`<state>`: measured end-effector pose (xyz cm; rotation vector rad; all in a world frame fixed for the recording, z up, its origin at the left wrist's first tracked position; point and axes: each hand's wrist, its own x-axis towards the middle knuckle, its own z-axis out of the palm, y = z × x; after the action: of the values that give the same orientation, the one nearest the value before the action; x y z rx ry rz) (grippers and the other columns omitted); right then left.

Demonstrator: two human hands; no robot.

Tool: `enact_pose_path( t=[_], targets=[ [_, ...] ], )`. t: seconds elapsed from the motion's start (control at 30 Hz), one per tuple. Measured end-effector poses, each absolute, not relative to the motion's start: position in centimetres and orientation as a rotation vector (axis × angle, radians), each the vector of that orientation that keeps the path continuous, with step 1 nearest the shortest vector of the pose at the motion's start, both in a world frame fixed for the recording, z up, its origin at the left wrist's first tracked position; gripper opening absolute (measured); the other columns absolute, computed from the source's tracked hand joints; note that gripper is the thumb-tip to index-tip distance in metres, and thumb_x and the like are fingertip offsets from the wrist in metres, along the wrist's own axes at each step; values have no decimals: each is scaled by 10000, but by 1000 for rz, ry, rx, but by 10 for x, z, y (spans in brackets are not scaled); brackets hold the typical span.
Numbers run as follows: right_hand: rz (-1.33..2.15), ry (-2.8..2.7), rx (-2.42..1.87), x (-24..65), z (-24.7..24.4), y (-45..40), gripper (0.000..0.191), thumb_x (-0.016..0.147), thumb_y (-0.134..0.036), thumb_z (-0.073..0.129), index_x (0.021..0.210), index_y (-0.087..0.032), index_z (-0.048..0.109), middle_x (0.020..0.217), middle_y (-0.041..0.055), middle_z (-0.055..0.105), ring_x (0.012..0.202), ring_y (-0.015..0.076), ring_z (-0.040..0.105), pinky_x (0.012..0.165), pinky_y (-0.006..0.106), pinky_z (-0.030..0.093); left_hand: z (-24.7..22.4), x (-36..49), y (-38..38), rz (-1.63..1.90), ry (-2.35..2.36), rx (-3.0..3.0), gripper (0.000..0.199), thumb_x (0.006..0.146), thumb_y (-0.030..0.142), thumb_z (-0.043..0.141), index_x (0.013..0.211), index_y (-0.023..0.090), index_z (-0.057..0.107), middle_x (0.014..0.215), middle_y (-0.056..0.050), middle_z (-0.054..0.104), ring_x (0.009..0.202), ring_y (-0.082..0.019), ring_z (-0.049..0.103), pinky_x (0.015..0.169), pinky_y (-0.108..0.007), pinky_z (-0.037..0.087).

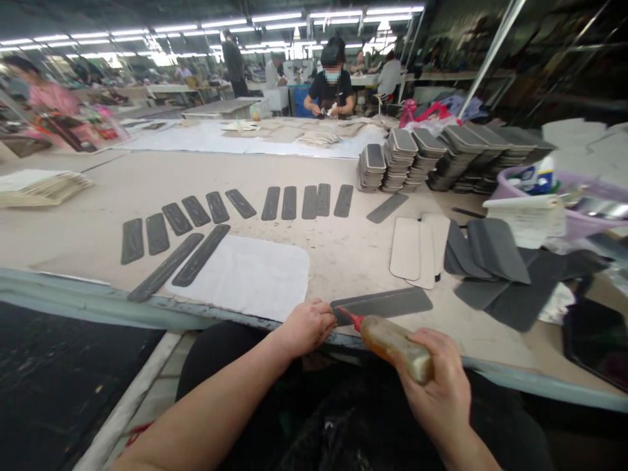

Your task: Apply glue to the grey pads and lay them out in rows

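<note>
In my right hand (444, 376) is a squeeze glue bottle (395, 340) with amber contents and a red nozzle, held tilted with the tip pointing left. The tip lies over the left part of a long dark grey strip (387, 304) at the table's front edge. My left hand (310, 324) has its fingers curled at the left end of that strip, gripping it. Just left of this hand lies a white sheet (260, 271), with two long dark strips (201, 256) partly on and beside it. Several short dark pieces (218, 207) with shiny streaks form an arc behind.
Stacks of dark rounded pieces (400, 157) stand at the back right. Beige panels (406, 248) and loose dark panels (495, 248) lie to my right, near a purple basket (579, 222). A pale stack (39, 186) sits far left. Another person (331, 88) works across the table.
</note>
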<state>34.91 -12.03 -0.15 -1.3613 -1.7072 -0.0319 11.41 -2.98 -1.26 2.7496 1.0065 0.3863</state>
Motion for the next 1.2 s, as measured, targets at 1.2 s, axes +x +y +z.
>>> enact_pose_path(
  t=[1.2],
  targets=[
    [-9,-1633,-1419,364,-1,-135,254,814,-247,651,1028,-182,531,1001,81,538,941,204,544,811,346,477,-10,125,-33,222,1173,2662,246,918,204,419,798,171,630,876,-47,606,821,-171,576,745,-288,494]
  ],
)
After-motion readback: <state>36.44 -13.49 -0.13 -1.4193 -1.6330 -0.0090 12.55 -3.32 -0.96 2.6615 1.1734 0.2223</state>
